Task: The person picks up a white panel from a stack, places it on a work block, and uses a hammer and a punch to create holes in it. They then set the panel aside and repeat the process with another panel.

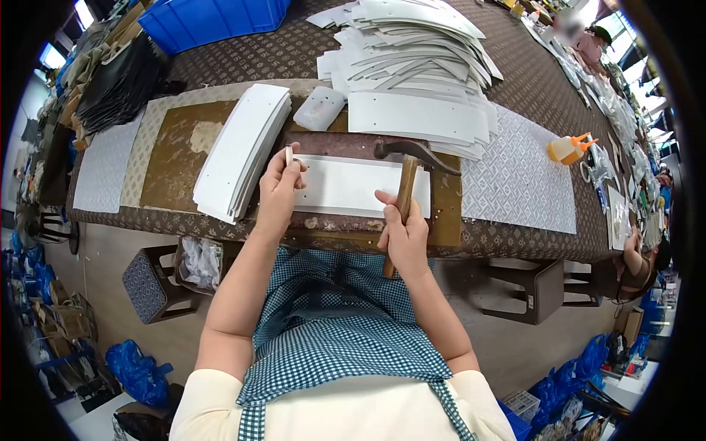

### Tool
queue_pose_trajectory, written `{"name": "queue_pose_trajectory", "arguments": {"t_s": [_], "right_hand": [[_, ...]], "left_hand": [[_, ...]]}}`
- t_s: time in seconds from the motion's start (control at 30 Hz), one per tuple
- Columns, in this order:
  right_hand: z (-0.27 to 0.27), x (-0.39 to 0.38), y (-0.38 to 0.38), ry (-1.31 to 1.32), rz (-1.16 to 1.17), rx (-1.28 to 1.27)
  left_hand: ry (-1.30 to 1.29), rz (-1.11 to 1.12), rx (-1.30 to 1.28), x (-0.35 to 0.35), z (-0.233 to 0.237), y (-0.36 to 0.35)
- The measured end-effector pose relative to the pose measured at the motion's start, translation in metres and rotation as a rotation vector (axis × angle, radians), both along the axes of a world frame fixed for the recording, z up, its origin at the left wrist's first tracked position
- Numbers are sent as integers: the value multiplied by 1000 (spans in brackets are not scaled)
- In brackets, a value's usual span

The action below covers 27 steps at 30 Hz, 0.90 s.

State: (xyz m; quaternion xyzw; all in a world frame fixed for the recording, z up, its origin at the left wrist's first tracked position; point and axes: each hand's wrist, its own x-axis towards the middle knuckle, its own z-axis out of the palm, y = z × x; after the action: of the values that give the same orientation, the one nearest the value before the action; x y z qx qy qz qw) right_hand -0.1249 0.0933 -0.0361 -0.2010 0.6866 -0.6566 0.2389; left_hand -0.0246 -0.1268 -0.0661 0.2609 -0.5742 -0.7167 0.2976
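Observation:
My right hand [407,239] is wrapped round the wooden handle of a hammer [405,189], whose dark metal head lies over the upper right part of a white panel [357,184]. My left hand [280,184] pinches a short, whitish peg-like piece [289,155] upright between thumb and fingers, at the panel's left end. The panel has small dark holes or marks and lies flat on a worn reddish-brown board [332,220]. Left of my left hand leans a stack of similar white panels [243,151] with small holes.
A large pile of white panels [412,66] covers the table's back middle, beside a translucent white block [319,107]. Glue bottles [568,150] with orange tips stand to the right. A blue bin [213,26] and dark sheets [121,92] sit back left. Stools [526,290] are under the table's edge.

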Motion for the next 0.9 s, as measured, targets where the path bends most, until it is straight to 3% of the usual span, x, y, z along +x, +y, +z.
{"name": "queue_pose_trajectory", "arguments": {"t_s": [0.13, 0.33, 0.47, 0.9], "right_hand": [[-14, -2, -21, -10, 26, 45], [-21, -3, -24, -33, -8, 44], [-25, -3, -24, -34, -9, 21], [-21, -4, -24, -14, 7, 75]], "left_hand": [[199, 166, -88, -9, 5, 13], [-232, 219, -507, 3, -20, -1], [-119, 223, -321, -8, -10, -6], [-174, 189, -428, -18, -13, -10]]}}
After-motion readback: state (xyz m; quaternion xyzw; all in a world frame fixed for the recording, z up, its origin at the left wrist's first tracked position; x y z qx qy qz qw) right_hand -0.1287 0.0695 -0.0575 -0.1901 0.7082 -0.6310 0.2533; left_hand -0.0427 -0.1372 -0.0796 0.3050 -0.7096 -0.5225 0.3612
